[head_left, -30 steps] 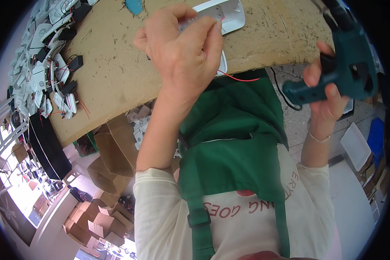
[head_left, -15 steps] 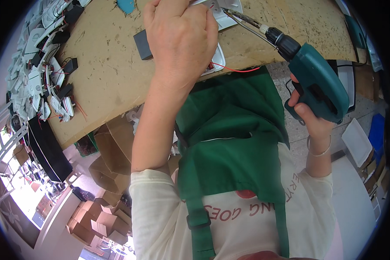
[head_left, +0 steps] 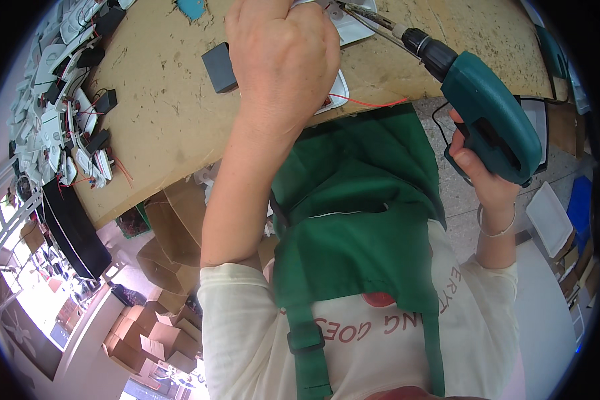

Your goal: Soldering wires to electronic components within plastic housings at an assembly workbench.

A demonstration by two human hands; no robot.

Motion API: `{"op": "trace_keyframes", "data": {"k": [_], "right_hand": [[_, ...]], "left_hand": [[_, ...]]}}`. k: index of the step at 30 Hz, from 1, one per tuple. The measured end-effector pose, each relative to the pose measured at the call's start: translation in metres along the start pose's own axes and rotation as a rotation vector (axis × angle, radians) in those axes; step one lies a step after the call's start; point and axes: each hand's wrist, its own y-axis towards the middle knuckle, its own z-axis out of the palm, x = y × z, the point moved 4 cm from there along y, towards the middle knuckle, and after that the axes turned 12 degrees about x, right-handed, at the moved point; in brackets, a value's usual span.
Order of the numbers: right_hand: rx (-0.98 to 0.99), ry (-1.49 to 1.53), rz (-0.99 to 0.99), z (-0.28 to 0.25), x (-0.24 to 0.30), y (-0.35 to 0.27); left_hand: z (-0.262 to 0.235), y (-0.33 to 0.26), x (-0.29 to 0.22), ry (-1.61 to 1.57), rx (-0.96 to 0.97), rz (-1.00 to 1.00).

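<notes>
My right hand [head_left: 483, 173] is wrapped round the grip of a teal power drill [head_left: 490, 117] with a black chuck. Its long bit points up and left, and the tip reaches a white plastic casing [head_left: 357, 25] at the top of the view. Over that casing my left hand [head_left: 283, 57] is closed, back of the hand upward; the fingertips are mostly hidden. Under its wrist side lies a second white plastic part [head_left: 341, 87] with a red wire [head_left: 373, 105] trailing right. A dark grey block [head_left: 220, 68] rests just left of the left hand.
Many white casings with black blocks and wires [head_left: 53, 93] are heaped along the left of the worn tan table [head_left: 160, 100]. Cardboard boxes [head_left: 157, 333] stand on the floor at lower left. A white tray [head_left: 549, 220] lies to the right, below table height.
The drill and my right hand have shifted slightly right, with the chuck a little higher. My left hand has moved a touch to the right and remains over the white casing.
</notes>
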Motion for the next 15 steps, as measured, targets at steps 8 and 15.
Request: {"op": "trace_keyframes", "data": {"k": [8, 15], "right_hand": [[-0.027, -0.088, 0.016, -0.0026, 0.0034, 0.0020], [-0.006, -0.089, 0.027, -0.0016, 0.0035, 0.0031]], "left_hand": [[-0.0023, 0.0000, -0.0019, -0.037, 0.000, -0.010], [-0.0027, 0.0019, -0.0027, -0.052, 0.003, -0.023]]}}
